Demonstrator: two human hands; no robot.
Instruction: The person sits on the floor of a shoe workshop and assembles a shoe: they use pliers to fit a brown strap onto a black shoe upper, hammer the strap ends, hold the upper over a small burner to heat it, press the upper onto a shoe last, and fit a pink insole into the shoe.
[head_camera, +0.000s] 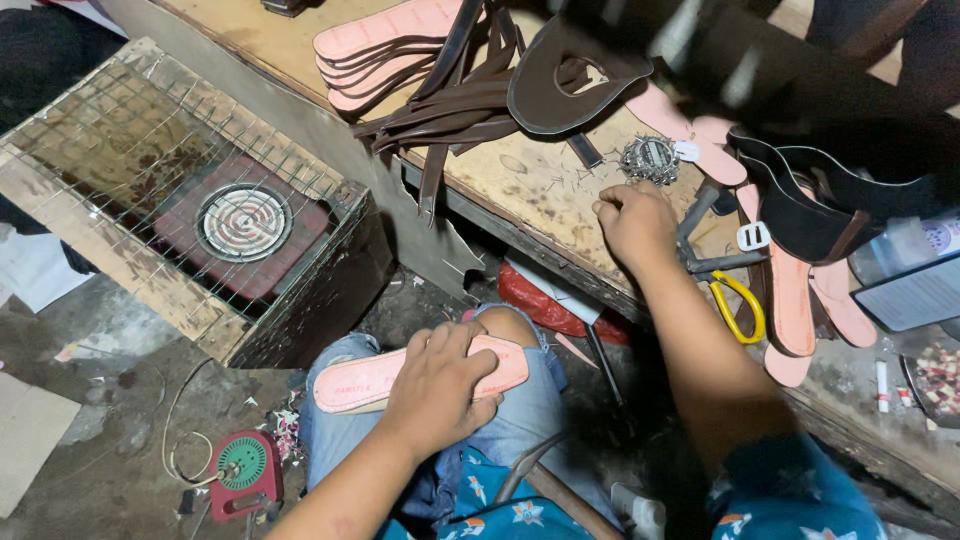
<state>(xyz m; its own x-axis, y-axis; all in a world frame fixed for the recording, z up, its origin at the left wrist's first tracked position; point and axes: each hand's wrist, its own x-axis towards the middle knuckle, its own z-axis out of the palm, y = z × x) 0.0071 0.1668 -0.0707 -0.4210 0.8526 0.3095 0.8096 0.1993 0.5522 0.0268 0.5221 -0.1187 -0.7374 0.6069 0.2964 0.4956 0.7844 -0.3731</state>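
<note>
Resting across the person's knee, a pink sandal insole (372, 380) lies under the left hand (437, 385), whose fingers curl over its middle and clamp it against the jeans; the palm hides the insole's centre, and only its two ends show. The right hand (634, 222) reaches up to the near edge of the wooden workbench (520, 175), fingers bunched narrow over a scatter of small nails (560, 182); whether anything is pinched between the fingertips cannot be told. Just beyond that hand sits a round clump of tacks (650, 158). Toward the bench's far edge lie a stack of pink insoles (375, 45) and a bundle of dark brown straps (455, 105), with a dark leather upper (560, 85) on top. To the right, yellow-handled scissors (738, 305) lie near the bench's near edge beside more pink soles (795, 300), partly covered by dark uppers. The top right corner is blurred and dark. Left of the bench, a wire-mesh box (130, 150) holds a round coil heater (243, 221). On the floor sits a small red and green device (243, 468), partly cut off below.
</note>
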